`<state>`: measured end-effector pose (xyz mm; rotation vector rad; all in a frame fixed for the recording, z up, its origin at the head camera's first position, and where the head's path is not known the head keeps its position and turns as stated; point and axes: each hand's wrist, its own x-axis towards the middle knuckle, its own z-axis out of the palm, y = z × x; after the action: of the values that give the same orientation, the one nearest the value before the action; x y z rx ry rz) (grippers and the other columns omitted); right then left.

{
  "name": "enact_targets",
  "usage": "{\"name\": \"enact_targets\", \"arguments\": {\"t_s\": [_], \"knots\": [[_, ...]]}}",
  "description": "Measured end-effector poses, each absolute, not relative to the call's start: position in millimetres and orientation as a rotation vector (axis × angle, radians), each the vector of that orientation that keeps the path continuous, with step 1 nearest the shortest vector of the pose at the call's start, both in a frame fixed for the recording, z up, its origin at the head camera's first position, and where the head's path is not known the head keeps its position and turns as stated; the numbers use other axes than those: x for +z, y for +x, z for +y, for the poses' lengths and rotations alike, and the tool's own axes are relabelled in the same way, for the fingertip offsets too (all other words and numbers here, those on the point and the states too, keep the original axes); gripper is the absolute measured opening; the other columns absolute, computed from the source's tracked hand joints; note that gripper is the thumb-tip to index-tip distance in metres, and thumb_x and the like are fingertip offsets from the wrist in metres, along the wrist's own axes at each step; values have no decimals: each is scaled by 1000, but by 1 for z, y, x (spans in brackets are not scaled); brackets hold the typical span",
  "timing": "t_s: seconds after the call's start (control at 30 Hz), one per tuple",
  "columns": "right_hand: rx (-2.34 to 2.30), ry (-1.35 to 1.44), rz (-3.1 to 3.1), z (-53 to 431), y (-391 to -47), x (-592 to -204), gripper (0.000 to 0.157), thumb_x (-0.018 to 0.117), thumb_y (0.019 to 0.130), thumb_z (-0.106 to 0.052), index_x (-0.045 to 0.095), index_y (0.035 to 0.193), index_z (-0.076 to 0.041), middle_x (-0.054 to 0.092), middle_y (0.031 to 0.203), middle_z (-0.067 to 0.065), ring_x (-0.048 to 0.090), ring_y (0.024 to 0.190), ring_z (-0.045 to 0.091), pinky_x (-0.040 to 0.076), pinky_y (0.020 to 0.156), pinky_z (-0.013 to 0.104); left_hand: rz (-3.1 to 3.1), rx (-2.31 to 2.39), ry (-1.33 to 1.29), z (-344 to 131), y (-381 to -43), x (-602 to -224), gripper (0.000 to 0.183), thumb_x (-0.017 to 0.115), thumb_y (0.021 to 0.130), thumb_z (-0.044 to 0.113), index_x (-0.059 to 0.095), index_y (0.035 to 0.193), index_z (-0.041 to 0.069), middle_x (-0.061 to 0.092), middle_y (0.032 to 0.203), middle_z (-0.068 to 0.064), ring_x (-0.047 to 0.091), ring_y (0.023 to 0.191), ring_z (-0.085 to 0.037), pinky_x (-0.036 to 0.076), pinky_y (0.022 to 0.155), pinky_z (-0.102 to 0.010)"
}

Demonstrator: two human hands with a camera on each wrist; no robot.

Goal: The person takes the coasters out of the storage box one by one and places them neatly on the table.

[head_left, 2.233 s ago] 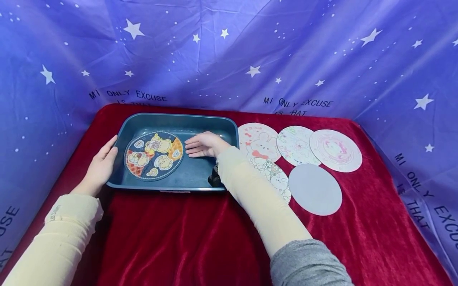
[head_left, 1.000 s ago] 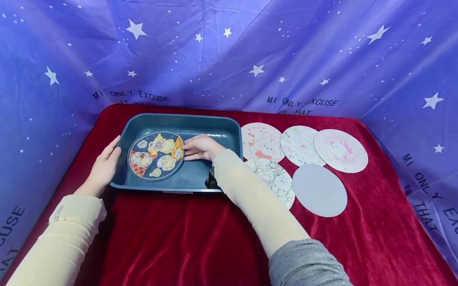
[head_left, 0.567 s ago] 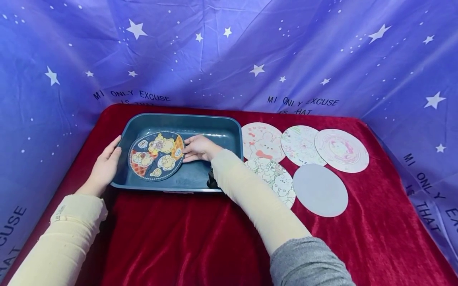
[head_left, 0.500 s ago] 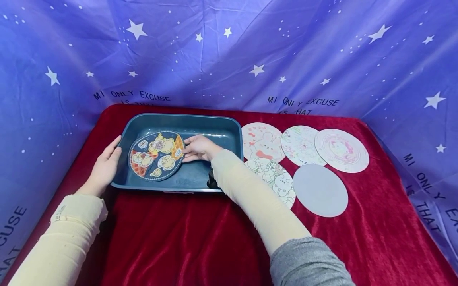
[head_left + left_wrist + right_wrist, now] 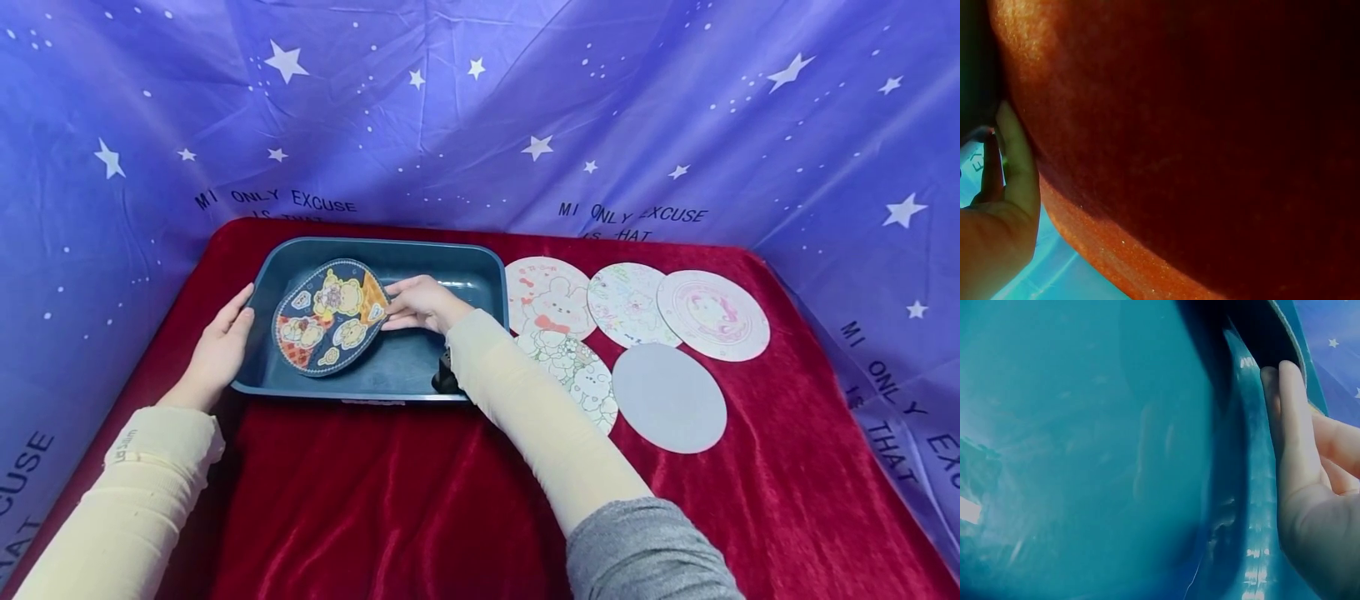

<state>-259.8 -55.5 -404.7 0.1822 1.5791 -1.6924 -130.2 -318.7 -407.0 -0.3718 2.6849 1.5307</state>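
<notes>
In the head view a dark blue plastic bin [image 5: 420, 392] stands on the table. Inside it is a thin round mat [image 5: 330, 317], dark with cartoon bears and an orange patch. The mat bends, its right edge drawn to a point where my right hand [image 5: 427, 302] pinches it between thumb and fingers. The right wrist view shows the mat's dark underside [image 5: 1266, 331] raised off the bin floor, my fingertips against it. My left hand [image 5: 216, 354] lies with fairly straight fingers along the bin's left wall; in the left wrist view these fingers [image 5: 1021, 159] touch the bin.
To the bin's right lie several round mats: one with a pink rabbit [image 5: 551, 300], a pale floral one [image 5: 633, 304], one with a pink ring [image 5: 712, 315], one with line drawings [image 5: 585, 379], and a plain grey one [image 5: 670, 398]. Red velvet cloth [image 5: 390, 500] covers the table.
My right hand has reached the mat's right edge, taken hold and lifted it; the mat, flat earlier, now bends and tilts up. My left hand stays at the bin wall.
</notes>
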Motion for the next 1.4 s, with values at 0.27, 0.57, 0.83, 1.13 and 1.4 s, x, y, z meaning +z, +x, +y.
{"name": "enact_targets", "arguments": {"t_s": [0.27, 0.57, 0.83, 1.13, 1.4], "knots": [[-1727, 222, 1578, -50, -263, -401, 54, 57, 91, 14, 52, 142, -3, 64, 127, 27, 71, 103, 32, 59, 86, 38, 2687, 1547, -371, -318, -130, -408, 57, 28, 108, 38, 14, 159, 19, 12, 164, -23, 11, 149, -46, 13, 117, -68], [-1754, 261, 1591, -41, -266, -396, 51, 59, 89, 13, 58, 137, -4, 67, 121, 27, 70, 61, 19, 60, 82, 37, 2708, 1536, -356, -318, -130, -408, 56, 28, 108, 37, 15, 159, 18, 12, 164, -22, 10, 150, -45, 13, 118, -67], [-1767, 291, 1604, -34, -266, -393, 51, 60, 89, 13, 59, 136, -4, 70, 112, 25, 70, 62, 20, 60, 77, 36, 2707, 1526, -358, -318, -131, -408, 56, 27, 108, 37, 14, 159, 18, 11, 164, -22, 10, 150, -46, 12, 118, -67], [-1747, 290, 1639, -26, -268, -394, 50, 60, 88, 12, 60, 135, -5, 72, 91, 18, 69, 62, 19, 61, 74, 34, 2717, 1533, -345, -319, -131, -408, 56, 28, 108, 37, 15, 159, 17, 13, 164, -23, 11, 150, -45, 13, 118, -66], [-1737, 288, 1633, -23, -269, -396, 49, 60, 88, 12, 61, 134, -5, 69, 78, 12, 68, 58, 18, 61, 59, 30, 2704, 1537, -351, -319, -130, -408, 56, 27, 108, 37, 14, 159, 18, 11, 164, -22, 10, 150, -45, 12, 118, -66]]}}
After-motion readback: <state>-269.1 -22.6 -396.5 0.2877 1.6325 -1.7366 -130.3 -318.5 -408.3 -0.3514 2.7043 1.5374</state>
